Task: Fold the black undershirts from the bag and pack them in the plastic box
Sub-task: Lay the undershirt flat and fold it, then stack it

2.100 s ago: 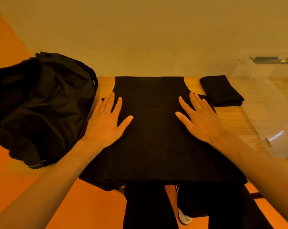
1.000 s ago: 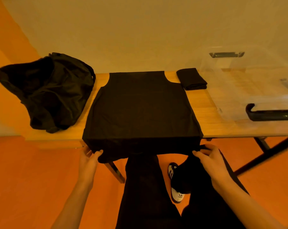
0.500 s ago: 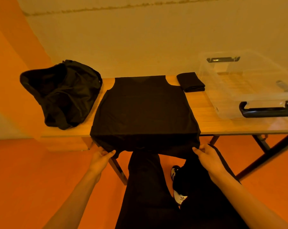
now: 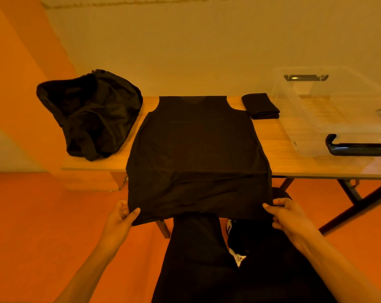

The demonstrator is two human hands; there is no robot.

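Head view, single camera. The unfolded black undershirt [image 4: 198,145] lies flat on the wooden table [image 4: 294,162], neckline toward the wall, and its lower part hangs over the near table edge toward you. Your left hand [image 4: 117,224] pinches the lower-left hem corner: thumb on top of the cloth, fingers curled beneath it. Your right hand [image 4: 290,217] pinches the lower-right hem corner the same way, fingers curled round the edge. Both hands sit below table level, well apart, with the hem stretched between them; the cloth shows light creases near the hem, and the part on the tabletop looks smooth. The black bag [image 4: 91,114] lies slumped on the left end of the table, just beside the undershirt's left side; whether they touch cannot be told. A folded undershirt [image 4: 260,106] rests on the table at the far right of the flat one, near its right armhole and apart from it. The clear plastic box [image 4: 294,119] stands on the right end of the table, just right of the folded piece, with a dark handle [image 4: 357,147] on its near side. Below the hem, your dark trousers [image 4: 196,259] and one shoe [image 4: 239,256] show above an orange floor [image 4: 43,215].
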